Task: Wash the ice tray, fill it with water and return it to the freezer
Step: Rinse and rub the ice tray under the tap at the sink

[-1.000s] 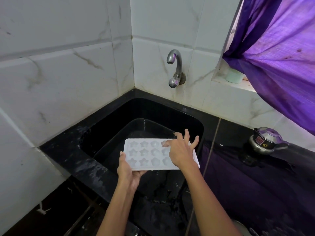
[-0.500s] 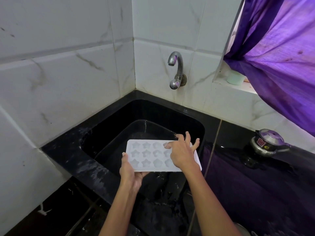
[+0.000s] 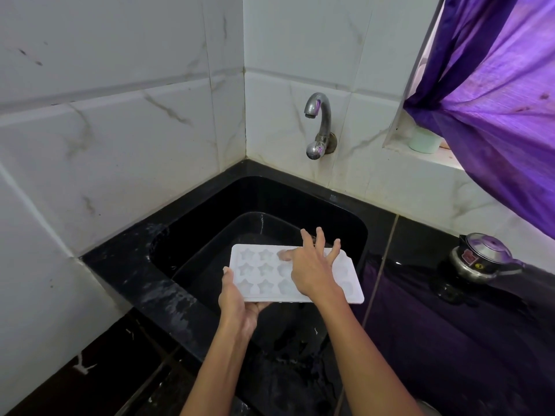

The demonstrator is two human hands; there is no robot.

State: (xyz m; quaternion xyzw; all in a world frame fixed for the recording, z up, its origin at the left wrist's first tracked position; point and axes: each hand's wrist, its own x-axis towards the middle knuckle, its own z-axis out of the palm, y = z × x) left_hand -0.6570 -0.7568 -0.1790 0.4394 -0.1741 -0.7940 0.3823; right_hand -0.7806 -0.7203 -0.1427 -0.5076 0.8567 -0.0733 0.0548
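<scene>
A white ice tray (image 3: 261, 273) with star-shaped cups is held level over the black sink (image 3: 264, 199). My left hand (image 3: 237, 304) grips its near left corner from underneath, thumb on the rim. My right hand (image 3: 313, 267) lies on top of the tray's middle with the fingers spread and the thumb pressed into a cup in the far row. It hides several cups. The chrome tap (image 3: 318, 124) on the back wall runs no water.
White marble tiles form the corner behind the sink. A dark wet counter (image 3: 450, 340) extends right, with a steel pressure cooker (image 3: 480, 259) on it. A purple curtain (image 3: 495, 85) hangs upper right over a sill with a pale green cup (image 3: 425, 141).
The tray stays over the sink in my left hand. My right hand's fingers have spread and lifted a little, with the thumb still working in the far row of cups.
</scene>
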